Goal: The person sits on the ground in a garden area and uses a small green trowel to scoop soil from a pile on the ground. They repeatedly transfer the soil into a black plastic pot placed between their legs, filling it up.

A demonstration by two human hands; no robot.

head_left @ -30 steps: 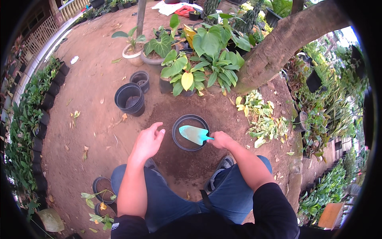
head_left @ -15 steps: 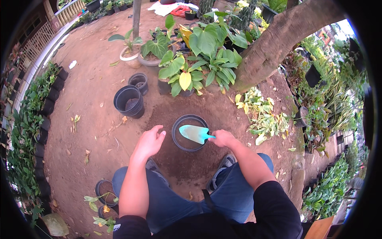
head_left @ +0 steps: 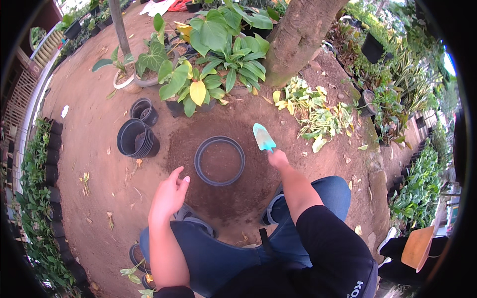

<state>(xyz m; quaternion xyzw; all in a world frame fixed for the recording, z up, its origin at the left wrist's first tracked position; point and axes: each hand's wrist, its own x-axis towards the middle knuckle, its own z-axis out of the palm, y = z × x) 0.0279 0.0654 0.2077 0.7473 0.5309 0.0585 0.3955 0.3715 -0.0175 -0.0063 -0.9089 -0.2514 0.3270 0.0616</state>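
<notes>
A round black plant pot (head_left: 219,183) sits on dark, loose soil in front of me, with brown soil visible inside its rim. My right hand (head_left: 277,159) is closed round the handle of a turquoise hand trowel (head_left: 263,137). The trowel's blade points away from me, over the ground to the right of the pot and apart from it. My left hand (head_left: 170,192) hovers at the pot's near left, fingers apart and holding nothing.
A stack of black pots (head_left: 138,139) and a smaller pot (head_left: 144,110) stand to the left. Leafy potted plants (head_left: 218,59) and a tree trunk (head_left: 298,42) are beyond. Cut yellow-green leaves (head_left: 318,114) lie in a heap at the right. Plants in black bags (head_left: 42,198) line the left.
My right hand has carried the trowel from over the pot out to its right, and the blade has swung to point away from me. The whole view has shifted to the right.
</notes>
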